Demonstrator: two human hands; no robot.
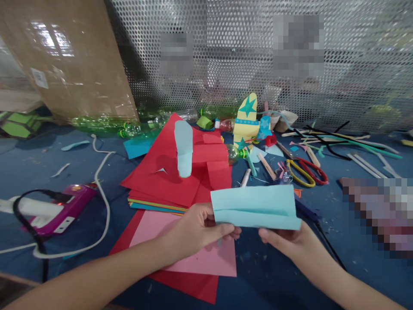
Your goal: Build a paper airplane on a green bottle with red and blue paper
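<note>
Pinching the light-blue paper (pixel 254 202) above the surface (pixel 271 284), toward its near edge, left hand (pixel 195 230) and right hand (pixel 295 246) each in a closed grip, we are risking bending it askew through uneven pressure.

To your left you have a purple power strip (pixel 75 207) beside a looping white cable (pixel 107 212); at your far left, brown cardboard (pixel 77 82) stands before a perforated metal panel (pixel 226 32) spanning the far side.

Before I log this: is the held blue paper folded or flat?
Partly folded: the blue paper shows a lengthwise crease above its lower strip.
</note>
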